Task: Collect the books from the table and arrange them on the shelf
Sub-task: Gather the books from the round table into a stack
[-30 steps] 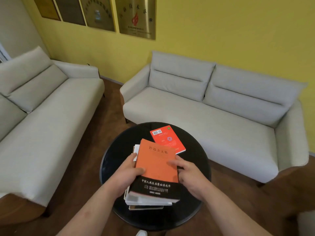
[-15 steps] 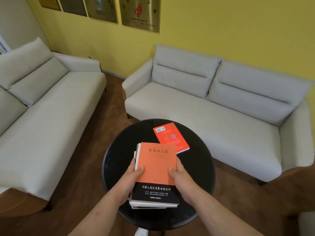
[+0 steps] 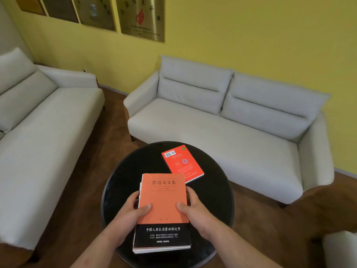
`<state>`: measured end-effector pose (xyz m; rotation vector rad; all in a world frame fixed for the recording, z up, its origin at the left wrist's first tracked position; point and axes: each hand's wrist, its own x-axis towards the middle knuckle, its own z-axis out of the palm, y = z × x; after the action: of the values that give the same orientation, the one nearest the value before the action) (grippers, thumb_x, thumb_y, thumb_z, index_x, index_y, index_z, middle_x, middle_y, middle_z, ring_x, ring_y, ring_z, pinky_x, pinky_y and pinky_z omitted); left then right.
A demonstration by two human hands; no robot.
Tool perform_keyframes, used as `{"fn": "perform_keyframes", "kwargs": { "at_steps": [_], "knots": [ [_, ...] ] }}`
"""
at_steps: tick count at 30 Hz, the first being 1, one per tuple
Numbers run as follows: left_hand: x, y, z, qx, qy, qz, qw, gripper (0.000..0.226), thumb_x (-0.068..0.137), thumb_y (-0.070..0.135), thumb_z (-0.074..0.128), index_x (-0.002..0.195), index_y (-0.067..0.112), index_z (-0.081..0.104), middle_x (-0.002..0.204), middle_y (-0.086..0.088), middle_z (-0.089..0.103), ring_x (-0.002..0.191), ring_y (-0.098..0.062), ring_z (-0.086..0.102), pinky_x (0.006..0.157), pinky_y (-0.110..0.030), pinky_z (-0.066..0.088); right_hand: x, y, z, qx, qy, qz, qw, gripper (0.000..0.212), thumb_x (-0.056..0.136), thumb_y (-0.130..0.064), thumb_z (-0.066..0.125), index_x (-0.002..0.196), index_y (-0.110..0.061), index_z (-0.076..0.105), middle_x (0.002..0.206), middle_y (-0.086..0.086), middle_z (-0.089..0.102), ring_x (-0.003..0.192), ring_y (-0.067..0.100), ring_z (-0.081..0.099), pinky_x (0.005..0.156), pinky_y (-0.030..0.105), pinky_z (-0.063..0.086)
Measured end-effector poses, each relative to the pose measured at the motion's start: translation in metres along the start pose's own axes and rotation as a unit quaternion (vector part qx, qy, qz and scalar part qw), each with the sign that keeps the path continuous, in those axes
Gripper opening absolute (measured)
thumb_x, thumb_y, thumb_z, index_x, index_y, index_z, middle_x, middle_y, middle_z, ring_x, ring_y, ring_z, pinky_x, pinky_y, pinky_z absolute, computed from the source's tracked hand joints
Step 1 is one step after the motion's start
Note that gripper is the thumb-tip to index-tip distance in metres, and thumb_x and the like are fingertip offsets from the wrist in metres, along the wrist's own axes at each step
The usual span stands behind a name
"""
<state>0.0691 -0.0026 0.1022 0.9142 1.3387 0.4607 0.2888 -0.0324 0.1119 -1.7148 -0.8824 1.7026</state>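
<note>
A stack of books (image 3: pixel 163 198) lies on the round black table (image 3: pixel 119 182); its top book has an orange cover with a black band at the near end. My left hand (image 3: pixel 128 213) grips the stack's left side, thumb on the top cover. My right hand (image 3: pixel 195 211) grips the right side the same way. The books underneath show only as page edges on the left. A thin red book (image 3: pixel 182 163) lies flat on the table beyond the stack, apart from both hands.
A light grey sofa (image 3: pixel 222 120) stands behind the table against the yellow wall, and a second grey sofa (image 3: pixel 38 128) runs along the left. Framed plaques (image 3: pixel 142 16) hang on the wall. Brown floor surrounds the table. No shelf is in view.
Both hands have closed in on the stack's sides and squared the books into a neater pile. The red book has not moved.
</note>
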Motion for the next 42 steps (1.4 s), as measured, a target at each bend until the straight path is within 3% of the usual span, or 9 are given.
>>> {"fn": "perform_keyframes", "kwargs": {
  "at_steps": [9,13,17,21,27,30,36,39,42],
  "knots": [
    [0.021,0.004,-0.006,0.026,-0.013,-0.002,1.000,0.103,0.065,0.037,0.080,0.150,0.025,0.023,0.137,-0.004,0.048,0.108,-0.021,0.060,0.089,-0.041,0.051,0.007,-0.002,-0.004,0.024,0.001,0.028,0.999,0.053,0.098,-0.018,0.059,0.138,-0.044,0.034,0.126,-0.008,0.061,0.111,0.015,0.066,0.086,0.032,0.057],
    [0.048,0.020,-0.014,0.041,0.011,-0.018,0.999,0.080,0.084,0.024,0.074,0.150,0.018,0.028,0.141,-0.009,0.046,0.122,-0.027,0.051,0.112,-0.051,0.036,0.018,-0.012,-0.013,0.017,0.049,0.011,0.999,0.026,0.097,-0.010,0.056,0.115,-0.028,0.061,0.115,-0.002,0.069,0.105,0.013,0.067,0.081,0.027,0.053],
    [0.091,0.065,-0.020,0.037,0.125,0.041,0.991,0.055,0.099,0.037,0.052,0.149,0.021,0.037,0.152,-0.008,0.042,0.140,-0.029,0.041,0.117,-0.050,0.031,0.049,-0.028,-0.040,0.020,0.150,0.003,0.988,0.012,0.102,-0.025,0.055,0.103,-0.025,0.066,0.109,0.000,0.069,0.103,0.016,0.065,0.089,0.030,0.053],
    [0.160,0.114,-0.012,0.025,0.032,-0.030,0.999,0.053,0.098,0.041,0.052,0.142,0.012,0.048,0.143,-0.013,0.053,0.132,-0.031,0.049,0.115,-0.050,0.036,0.100,-0.046,-0.073,-0.044,0.197,-0.011,0.979,0.001,0.099,-0.029,0.060,0.099,-0.029,0.061,0.109,-0.007,0.065,0.108,0.014,0.061,0.100,0.036,0.051],
    [0.246,0.110,0.016,0.020,-0.109,-0.179,0.978,0.085,0.089,0.052,0.062,0.153,0.009,0.028,0.156,-0.022,0.033,0.142,-0.038,0.036,0.116,-0.051,0.035,0.175,-0.041,-0.105,-0.111,0.201,0.092,0.969,0.073,0.092,-0.028,0.068,0.156,-0.013,0.034,0.158,0.009,0.040,0.145,0.028,0.039,0.118,0.044,0.032],
    [0.267,0.097,0.027,0.031,-0.143,-0.226,0.963,0.086,0.092,0.048,0.059,0.156,0.009,0.017,0.161,-0.020,0.025,0.147,-0.038,0.028,0.117,-0.053,0.030,0.192,-0.031,-0.110,-0.106,0.165,0.136,0.971,0.074,0.095,-0.021,0.063,0.159,-0.018,0.026,0.162,0.008,0.033,0.148,0.029,0.035,0.120,0.048,0.031],
    [0.301,0.087,0.037,-0.036,-0.130,-0.238,0.962,0.072,0.093,0.029,0.061,0.151,0.001,0.028,0.145,-0.026,0.045,0.137,-0.039,0.042,0.114,-0.053,0.036,0.208,-0.013,-0.109,0.005,0.164,0.147,0.975,0.071,0.099,-0.010,0.057,0.159,-0.017,0.021,0.162,0.008,0.032,0.147,0.028,0.036,0.116,0.046,0.040],
    [0.306,0.082,0.034,-0.063,-0.110,-0.233,0.964,0.049,0.095,0.027,0.060,0.137,0.005,0.048,0.127,-0.018,0.059,0.122,-0.034,0.055,0.111,-0.054,0.040,0.215,-0.007,-0.108,0.022,0.156,0.154,0.975,0.035,0.100,-0.008,0.054,0.133,-0.019,0.054,0.149,0.005,0.047,0.139,0.022,0.044,0.115,0.045,0.041],
    [0.308,0.085,0.036,-0.028,-0.097,-0.211,0.972,0.041,0.089,0.020,0.070,0.126,0.011,0.054,0.127,-0.015,0.059,0.123,-0.033,0.055,0.108,-0.056,0.042,0.219,-0.005,-0.101,0.027,0.154,0.157,0.975,0.019,0.099,-0.010,0.057,0.111,-0.025,0.054,0.138,0.003,0.054,0.118,0.015,0.049,0.111,0.044,0.046]
  ]
}}
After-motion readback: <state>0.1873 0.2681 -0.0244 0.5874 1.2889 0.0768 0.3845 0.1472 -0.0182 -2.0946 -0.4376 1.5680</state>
